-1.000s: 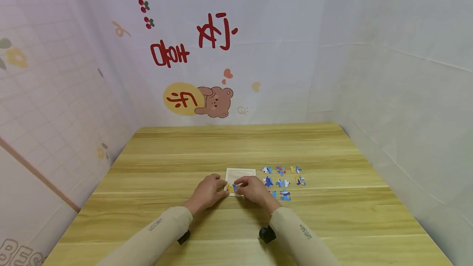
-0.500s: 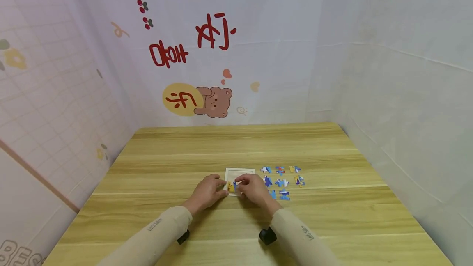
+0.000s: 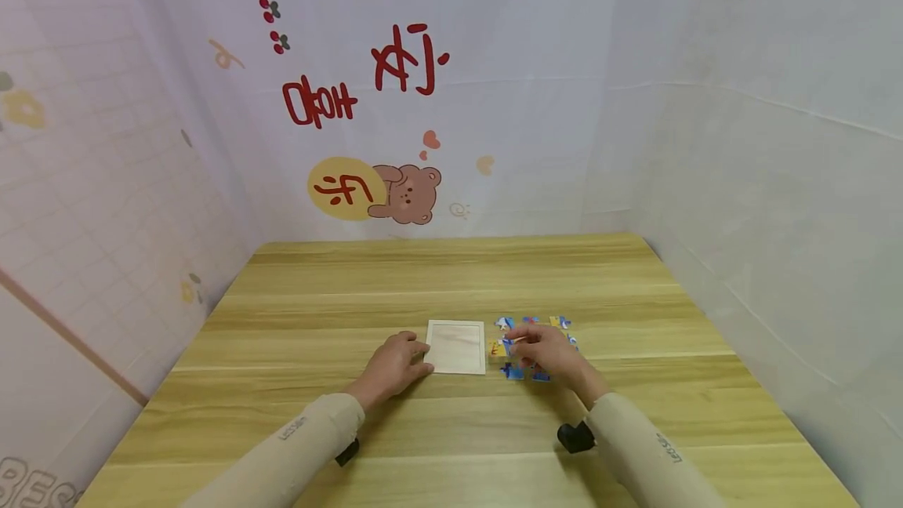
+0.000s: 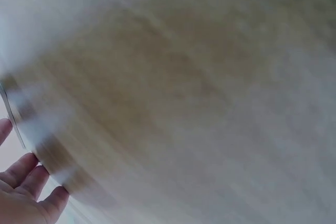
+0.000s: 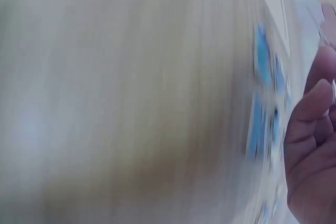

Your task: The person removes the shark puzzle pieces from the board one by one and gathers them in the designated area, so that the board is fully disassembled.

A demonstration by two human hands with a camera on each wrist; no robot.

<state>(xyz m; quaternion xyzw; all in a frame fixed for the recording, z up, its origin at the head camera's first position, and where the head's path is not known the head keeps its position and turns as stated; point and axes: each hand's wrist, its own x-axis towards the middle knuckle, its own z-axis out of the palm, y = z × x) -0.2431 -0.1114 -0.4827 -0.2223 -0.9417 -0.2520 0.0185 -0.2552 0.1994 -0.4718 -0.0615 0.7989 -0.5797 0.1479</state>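
Note:
A square wooden puzzle frame (image 3: 455, 347) lies on the table with its bare inside showing. My left hand (image 3: 391, 364) rests at its left edge, fingertips touching the rim; the left wrist view shows these fingers (image 4: 32, 179) extended. Right of the frame, my right hand (image 3: 553, 351) pinches a yellow and blue jigsaw piece (image 3: 498, 348) over the other pieces. Several loose jigsaw pieces lie below and around that hand, such as a blue and white one (image 3: 504, 323) and a yellow one (image 3: 560, 321). The hand hides part of them.
The wooden table (image 3: 339, 288) extends around the frame on all sides. Fabric walls (image 3: 529, 139) enclose its back and both sides. Blue jigsaw pieces (image 5: 261, 59) appear blurred in the right wrist view.
The yellow and blue piece was inside the frame near its lower left corner; my right hand has lifted it out and carried it right, over the loose pieces. My left hand has stayed put.

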